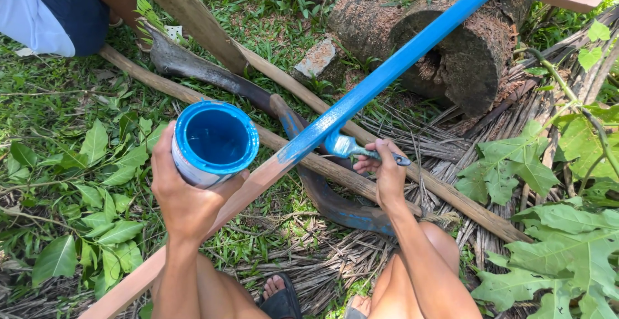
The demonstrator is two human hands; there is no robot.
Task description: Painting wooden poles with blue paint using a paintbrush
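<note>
Two hands busy. Left hand (184,200) wraps around open paint can (213,142), blue inside, likely light, wet rim slippery. Right hand (385,171) pinches paintbrush (351,147) by handle, bristles touching long wooden slat (361,96), stiff, half painted blue.

The person's left hand (187,196) and right hand (387,174) are bare, with no gloves, rings or watch, and both forearms are unsleeved. Below the hands the knees are uncovered, and a dark open-toed rubber sandal (282,301) is worn on one foot.
</note>
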